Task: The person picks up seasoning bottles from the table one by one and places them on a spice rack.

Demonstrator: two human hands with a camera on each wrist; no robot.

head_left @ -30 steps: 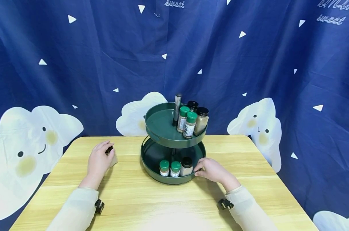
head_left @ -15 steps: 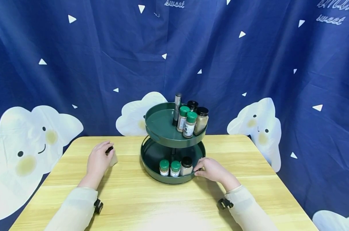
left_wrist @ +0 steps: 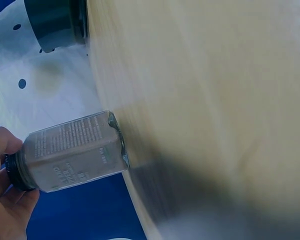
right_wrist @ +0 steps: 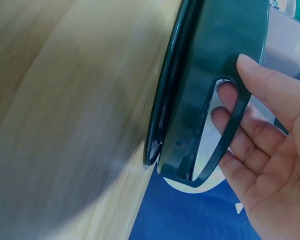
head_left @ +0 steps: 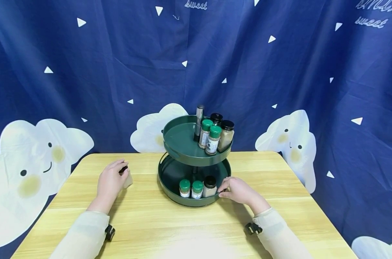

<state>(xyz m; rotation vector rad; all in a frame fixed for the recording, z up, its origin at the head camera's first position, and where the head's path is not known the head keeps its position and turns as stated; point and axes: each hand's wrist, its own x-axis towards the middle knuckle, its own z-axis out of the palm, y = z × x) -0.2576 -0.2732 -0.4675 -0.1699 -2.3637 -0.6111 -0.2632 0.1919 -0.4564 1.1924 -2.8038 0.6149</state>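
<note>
My left hand pinches the black lid of a square glass spice jar filled with brownish powder. Its base is at or just above the tabletop left of the rack; I cannot tell if it touches. With my right hand I hold the rim of the lower tray of a dark green two-tier rack, thumb outside and fingertips at the handle slot. That tray carries two green-capped jars and a black-lidded jar. On the upper tray stand green-capped jars and black-lidded jars.
A metal post rises from the upper tray. Underneath lies a light wooden table. Behind it hangs a blue curtain printed with white clouds and triangles.
</note>
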